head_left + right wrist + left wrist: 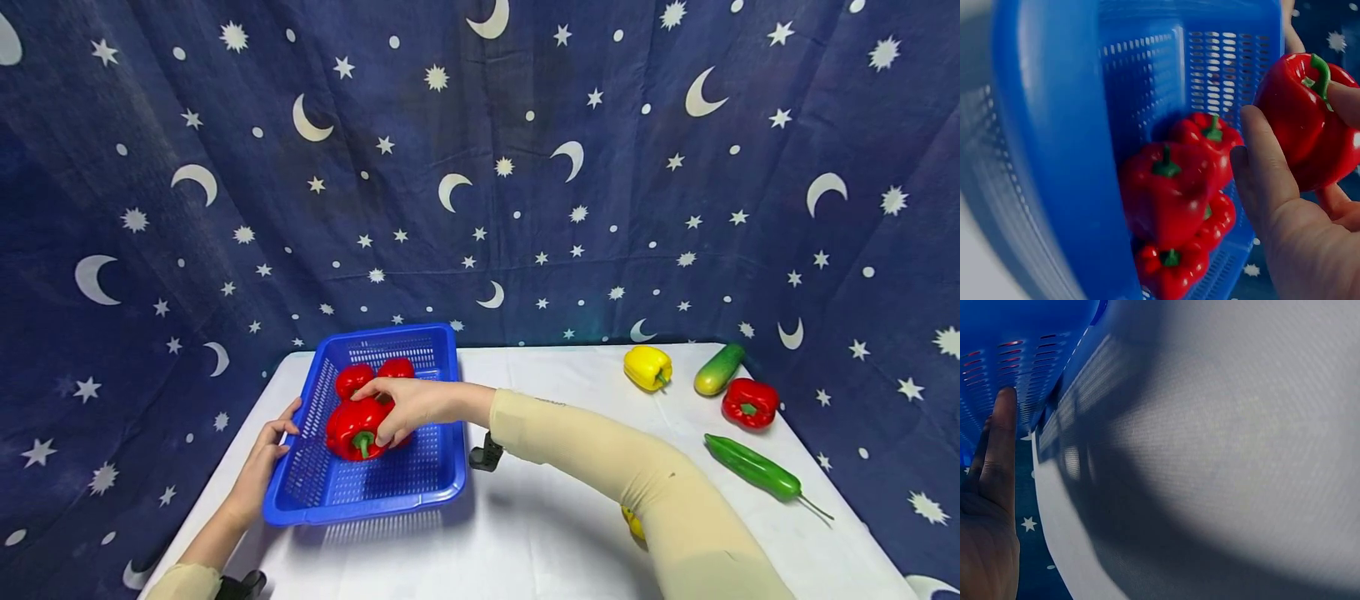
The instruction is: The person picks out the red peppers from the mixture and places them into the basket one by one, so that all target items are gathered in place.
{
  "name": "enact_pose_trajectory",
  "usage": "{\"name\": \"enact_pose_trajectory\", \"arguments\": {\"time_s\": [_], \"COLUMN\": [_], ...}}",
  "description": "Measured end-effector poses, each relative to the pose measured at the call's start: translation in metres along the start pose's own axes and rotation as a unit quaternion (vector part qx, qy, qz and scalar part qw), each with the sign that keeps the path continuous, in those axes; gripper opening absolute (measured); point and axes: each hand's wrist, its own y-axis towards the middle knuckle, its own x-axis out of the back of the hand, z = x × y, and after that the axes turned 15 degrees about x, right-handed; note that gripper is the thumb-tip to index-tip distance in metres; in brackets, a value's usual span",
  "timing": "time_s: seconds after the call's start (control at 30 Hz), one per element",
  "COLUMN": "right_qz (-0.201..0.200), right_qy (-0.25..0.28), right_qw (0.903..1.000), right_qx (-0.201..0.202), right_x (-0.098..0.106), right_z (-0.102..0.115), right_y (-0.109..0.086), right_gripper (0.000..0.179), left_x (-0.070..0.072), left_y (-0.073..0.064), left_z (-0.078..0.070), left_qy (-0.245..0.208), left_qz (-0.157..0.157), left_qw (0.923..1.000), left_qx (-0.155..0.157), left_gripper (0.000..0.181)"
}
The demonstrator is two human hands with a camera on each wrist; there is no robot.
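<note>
My right hand (408,406) reaches over the blue plastic basket (364,510) and grips a red bell pepper (1300,131) by its sides. One finger lies by the green stem in the right wrist view. Below it, several more red bell peppers (1166,194) rest inside the basket. At the basket's left side is my left hand (262,462), its fingertips at the rim. In the left wrist view a straight finger (1002,444) lies against the slotted outer wall.
On the table's right side lie a yellow bell pepper (648,368), a green-yellow cucumber-like vegetable (718,370), another red bell pepper (750,404) and a long green chili pepper (753,468). My right sleeve partly hides a yellow thing (633,527). A star-patterned curtain (525,208) borders the white table (540,517).
</note>
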Motion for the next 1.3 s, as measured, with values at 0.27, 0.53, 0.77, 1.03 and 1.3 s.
{"name": "enact_pose_trajectory", "arguments": {"time_s": [0.27,0.53,0.77,1.03,1.3], "right_qz": [0.044,0.048,0.07,0.085,0.112], "right_qy": [-0.047,-0.066,-0.101,-0.139,-0.182], "right_qw": [0.9975,0.9941,0.9883,0.9819,0.9703], "right_qx": [-0.03,-0.071,-0.091,-0.097,-0.114], "right_x": [-0.016,-0.026,-0.03,-0.036,-0.043], "right_z": [-0.002,-0.006,-0.007,-0.002,-0.004], "right_y": [0.016,0.027,0.031,0.039,0.047], "right_gripper": [0.072,0.066,0.062,0.069,0.068], "left_x": [0.0,0.0,-0.001,0.0,0.0], "left_y": [-0.001,0.0,0.0,0.0,0.0], "left_z": [-0.002,-0.002,-0.002,-0.003,-0.004], "left_qy": [0.02,0.017,0.02,0.024,0.024], "left_qz": [-0.005,-0.002,-0.003,-0.002,-0.007], "left_qw": [0.9996,0.9996,0.9994,0.9994,0.9992], "left_qx": [0.021,0.021,0.026,0.026,0.032], "left_gripper": [0.025,0.023,0.023,0.022,0.023]}}
